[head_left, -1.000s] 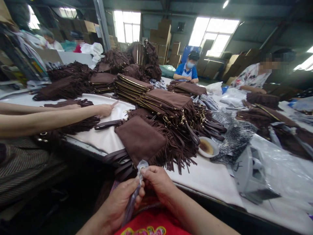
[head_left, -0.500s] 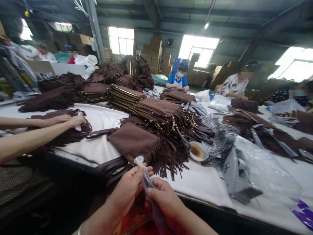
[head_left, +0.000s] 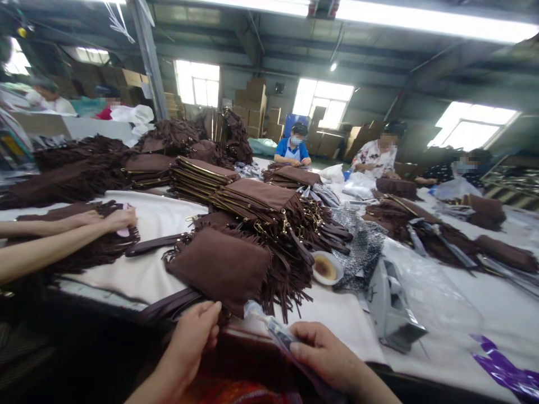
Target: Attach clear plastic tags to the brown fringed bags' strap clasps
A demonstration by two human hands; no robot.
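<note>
My right hand (head_left: pixel 322 353) is closed on a narrow strap in clear plastic wrap (head_left: pixel 278 332), whose whitish end points up and left. To its left, my left hand (head_left: pixel 197 334) has thumb and finger pressed together at the lower edge of a brown fringed pouch (head_left: pixel 221 266); whether the pinch holds that edge is too small to tell. The pouch lies at the table's near edge, with dark straps (head_left: pixel 174 303) below its left side. Behind it rises a stack of brown pouches (head_left: pixel 261 193) with gold zips and clasps.
A bowl with brown contents (head_left: pixel 325 268) and a tape dispenser (head_left: pixel 393 306) stand to the right, near purple plastic (head_left: pixel 507 367). Another person's hands (head_left: pixel 120 217) work on brown fringe at the left. Several people sit or stand across the table.
My hands have moved apart. The left has let go of the wrapped strap, which stays in the right. The near pouch has shifted, and the camera view has turned slightly right and up.
</note>
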